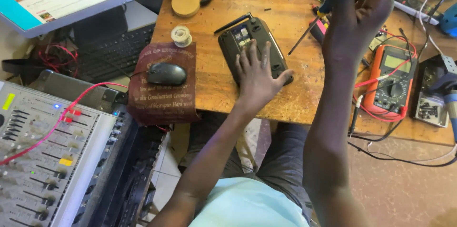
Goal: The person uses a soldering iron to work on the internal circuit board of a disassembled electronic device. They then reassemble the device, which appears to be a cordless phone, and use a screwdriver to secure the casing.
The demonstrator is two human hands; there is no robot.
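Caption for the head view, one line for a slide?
Left hand flat on black device; raised right hand grips a screwdriver.

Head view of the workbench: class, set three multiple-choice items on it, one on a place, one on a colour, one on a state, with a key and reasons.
1. Where does the computer mouse lie?
A. on a dark red cloth mat
B. on the keyboard
C. on the floor

2. What colour is the multimeter casing?
A. blue
B. orange
C. white

3. What is the left hand doing?
A. hanging off the table
B. gripping the mouse
C. pressing flat on the black device

Key: 1 A, the mouse sits on the mat at the table's left edge; 2 B, its shell is orange around a dark face; 3 C, the fingers are spread across the device's back.
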